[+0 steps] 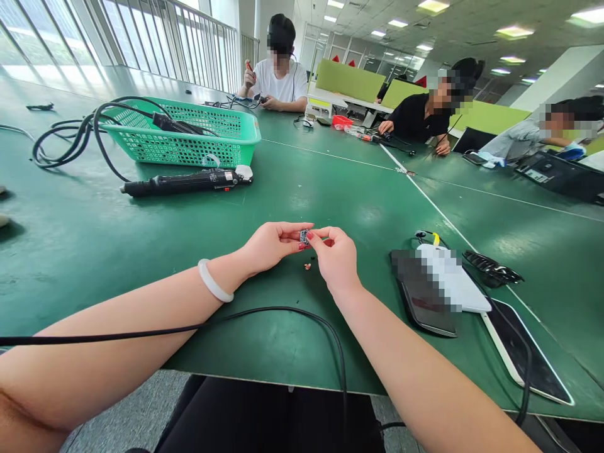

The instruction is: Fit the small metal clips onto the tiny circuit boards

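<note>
Between the fingertips of both hands is a small grey metal part (pixel 303 236) with dark openings, too small to name more exactly. My left hand (pixel 276 244) pinches it from the left, thumb below and fingers above. From the right, my right hand (pixel 336 251) presses thumb and forefinger on it. On the green table (pixel 245 277) just under the hands lie a small copper-coloured piece (pixel 307 267) and a tiny dark bit (pixel 312 257). A white bangle circles my left wrist.
A green plastic basket (pixel 189 151) holding a corded tool stands at the back left, with a black electric screwdriver (pixel 184 182) before it. At right lie a dark phone (pixel 419 296), a white device (pixel 453 277) and a tablet (pixel 528 352). A black cable (pixel 283 309) crosses near me. Several people sit across.
</note>
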`<action>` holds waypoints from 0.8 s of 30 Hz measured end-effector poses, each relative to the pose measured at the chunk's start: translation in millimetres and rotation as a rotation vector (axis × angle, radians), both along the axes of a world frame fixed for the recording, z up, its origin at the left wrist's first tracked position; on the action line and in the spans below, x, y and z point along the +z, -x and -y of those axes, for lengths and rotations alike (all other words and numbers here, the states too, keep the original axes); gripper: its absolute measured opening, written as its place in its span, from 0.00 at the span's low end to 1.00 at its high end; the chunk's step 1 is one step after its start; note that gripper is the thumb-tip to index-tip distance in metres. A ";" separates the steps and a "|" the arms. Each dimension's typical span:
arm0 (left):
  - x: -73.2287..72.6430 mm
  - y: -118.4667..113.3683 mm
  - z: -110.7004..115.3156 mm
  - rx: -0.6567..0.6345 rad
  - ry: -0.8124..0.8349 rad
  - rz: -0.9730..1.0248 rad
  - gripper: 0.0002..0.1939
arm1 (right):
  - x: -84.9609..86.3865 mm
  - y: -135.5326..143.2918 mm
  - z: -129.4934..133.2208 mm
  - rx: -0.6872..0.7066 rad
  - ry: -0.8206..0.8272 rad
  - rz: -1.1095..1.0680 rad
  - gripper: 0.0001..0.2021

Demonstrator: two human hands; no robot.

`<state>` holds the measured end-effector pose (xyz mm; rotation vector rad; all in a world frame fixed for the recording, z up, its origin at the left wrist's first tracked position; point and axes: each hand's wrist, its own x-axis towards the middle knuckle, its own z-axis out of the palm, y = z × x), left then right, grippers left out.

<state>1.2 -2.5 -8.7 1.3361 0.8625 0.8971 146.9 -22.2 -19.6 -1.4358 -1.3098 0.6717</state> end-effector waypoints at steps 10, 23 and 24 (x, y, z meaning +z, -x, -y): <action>0.2 -0.9 -1.5 0.049 0.032 0.021 0.17 | 2.1 -4.9 -3.1 0.110 0.041 -0.113 0.12; 10.1 -1.4 4.2 0.055 0.023 0.013 0.12 | 11.8 -15.3 -3.0 0.200 -0.022 0.114 0.11; 10.0 -1.3 4.2 0.065 0.042 0.019 0.12 | 14.1 -18.7 -3.4 0.216 -0.004 0.144 0.11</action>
